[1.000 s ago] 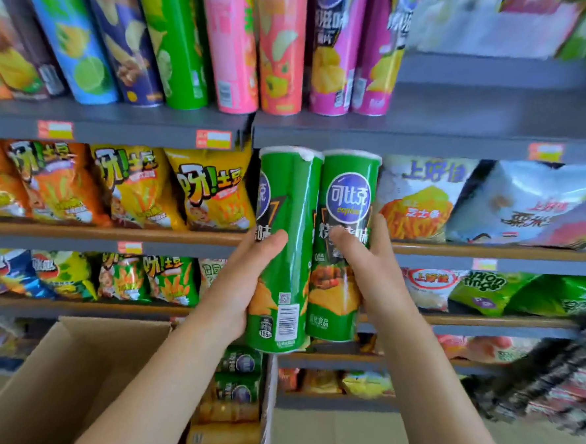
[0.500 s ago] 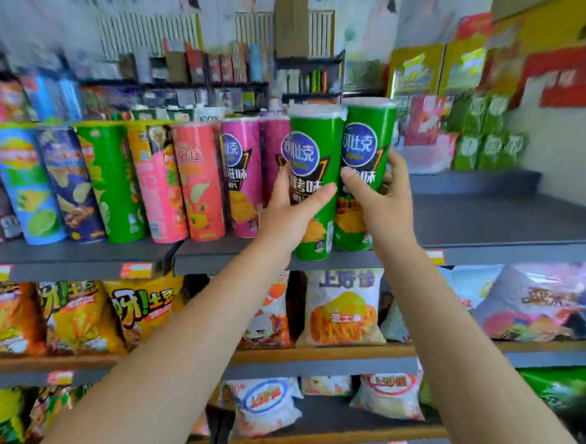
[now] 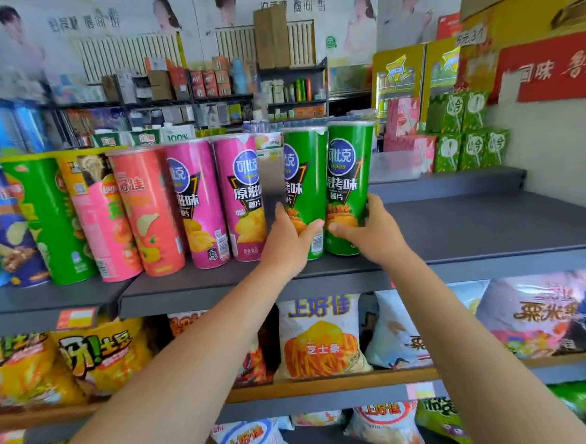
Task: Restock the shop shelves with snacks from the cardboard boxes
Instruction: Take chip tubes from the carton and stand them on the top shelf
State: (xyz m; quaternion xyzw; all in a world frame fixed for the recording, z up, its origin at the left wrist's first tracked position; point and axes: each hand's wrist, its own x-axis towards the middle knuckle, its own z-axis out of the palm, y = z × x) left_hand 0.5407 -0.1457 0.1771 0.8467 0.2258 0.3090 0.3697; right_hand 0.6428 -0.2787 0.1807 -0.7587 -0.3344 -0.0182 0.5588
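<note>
Two tall green chip cans stand upright side by side on the grey top shelf [image 3: 474,231]. My left hand [image 3: 287,237] grips the left green can [image 3: 305,173] low down, thumb across its front. Around the lower part of the right green can [image 3: 350,173] curls my right hand [image 3: 371,232]. Both cans' bases touch the shelf, just right of two pink cans [image 3: 242,194]. The cardboard box is out of view.
A row of pink, salmon, green and blue chip cans [image 3: 140,210] fills the top shelf's left half. Green and pink packs [image 3: 464,135] stand at the back right. The shelves below carry chip bags [image 3: 321,336]. Bare grey shelf lies to the right of my hands.
Both hands lifted the two green cans from chest height up to the top shelf and set them down beside the pink cans. The view rose away from the box.
</note>
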